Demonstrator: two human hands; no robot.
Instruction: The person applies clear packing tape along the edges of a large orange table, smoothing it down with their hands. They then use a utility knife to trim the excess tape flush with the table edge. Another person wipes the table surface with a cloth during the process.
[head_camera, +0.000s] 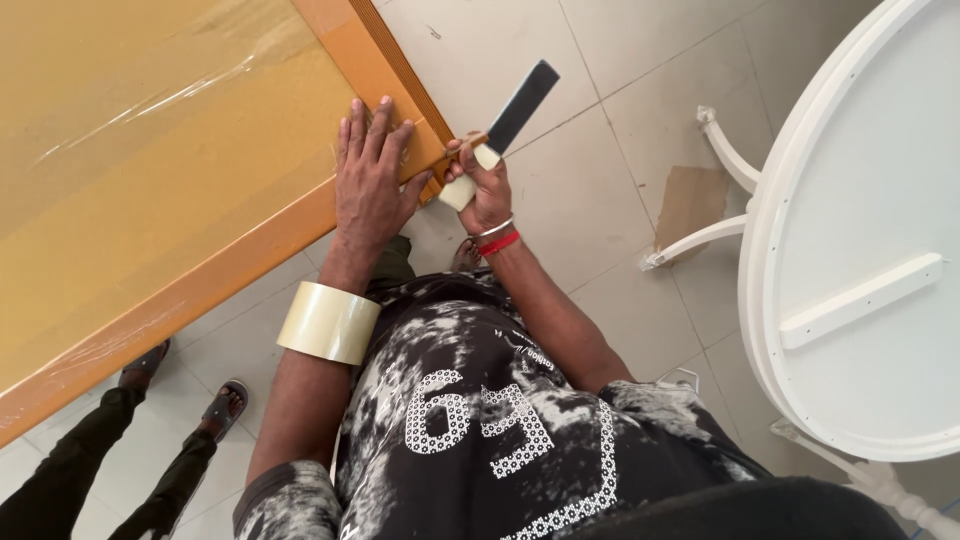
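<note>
Nearest the camera is the person's black-and-white shirt (480, 420), and a roll of clear tape (328, 321) sits on the left arm like a bangle. Up in the middle, the left hand (370, 175) lies open and flat on the corner of a big orange wooden frame (215, 265). The right hand (480, 185) is closed around the pale handle of a knife (505, 125), its dark blade up at the corner. The panel looks heavy and stiff, its plastic wrap (150, 120) slippery; the edges seem best to hold. On the right stands a white round table (860, 230), with brown cardboard (690, 200) on the floor.
</note>
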